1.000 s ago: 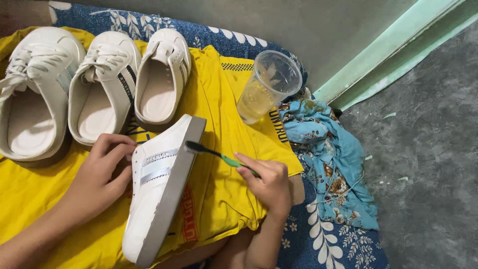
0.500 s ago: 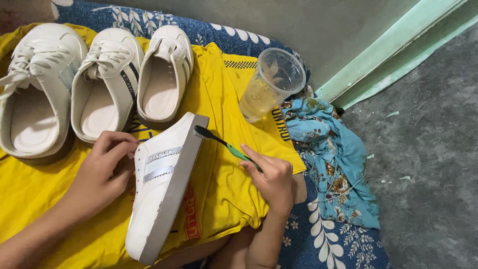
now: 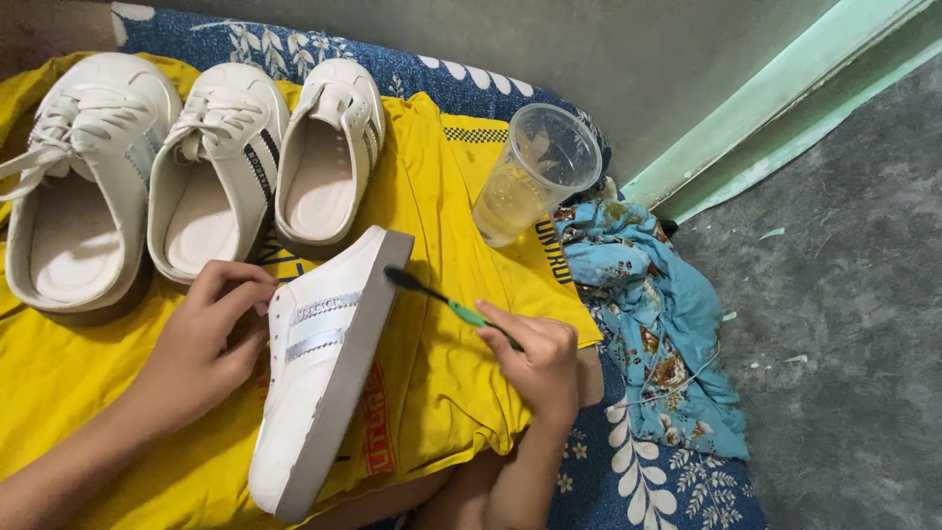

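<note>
- I see a yellow cloth (image 3: 442,373) spread under everything, a blue flowered rag (image 3: 657,334) at its 3 o'clock.
- Three white shoes (image 3: 211,182) stand in a row at 11 o'clock.
- My left hand (image 3: 201,344) is closed on a white slip-on shoe (image 3: 319,368), tilted on its side at centre.
- A clear plastic cup (image 3: 535,177) stands at 1 o'clock.
- My right hand (image 3: 535,358) pinches a green toothbrush (image 3: 442,299); its dark bristles touch the sole's edge.

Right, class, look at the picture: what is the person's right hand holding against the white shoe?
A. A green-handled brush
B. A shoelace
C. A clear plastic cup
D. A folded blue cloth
A: the right hand grips a green-handled brush whose dark bristle end meets the sole edge of the white shoe, which the left hand steadies.
</note>
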